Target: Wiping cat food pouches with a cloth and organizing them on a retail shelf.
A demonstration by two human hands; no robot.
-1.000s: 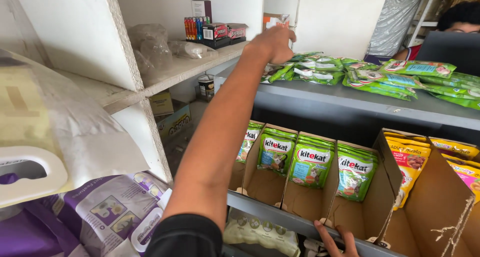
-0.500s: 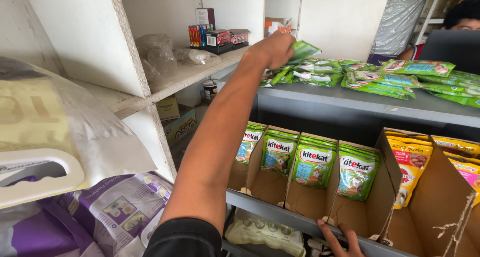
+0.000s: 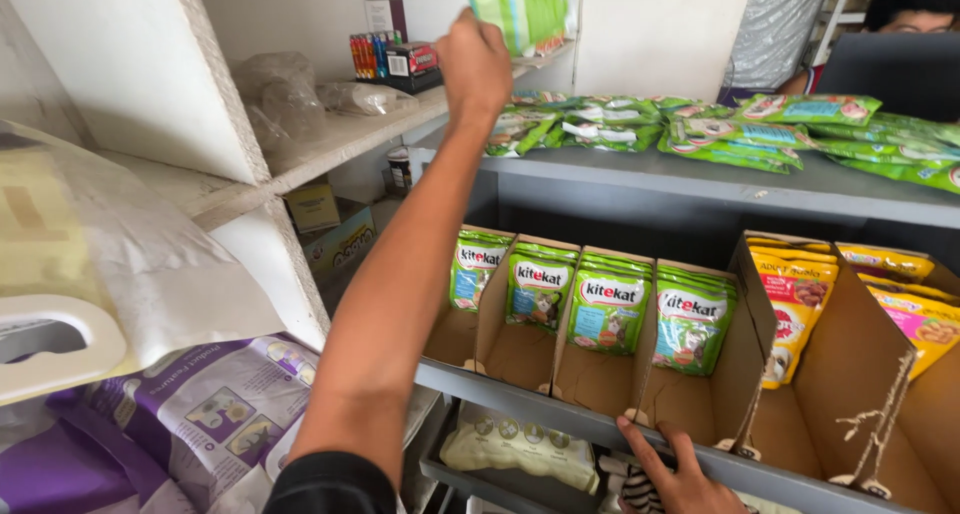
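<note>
Up top, the left hand (image 3: 473, 62) clutches a green pouch (image 3: 525, 9), while the right hand (image 3: 680, 474) lies open-fingered on the grey shelf edge (image 3: 560, 429) at the bottom.

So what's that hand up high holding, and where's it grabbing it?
The left hand holds green pouches by their lower left end. The right hand only rests on the grey shelf edge.

Before you: a grey metal shelf unit, upper shelf (image 3: 640, 179) carrying loose green foil pet-food pouches (image 3: 700, 129) lying flat in overlapping heaps. Lower grey shelf (image 3: 560, 424) holds open brown cardboard display trays (image 3: 520, 349) with upright green pouches (image 3: 610, 309), and a tray of yellow pouches (image 3: 800, 309) beside them. To your left, a white shelf (image 3: 300, 159) bears crumpled clear plastic bags (image 3: 290, 99) and small coloured boxes (image 3: 395, 59).
</note>
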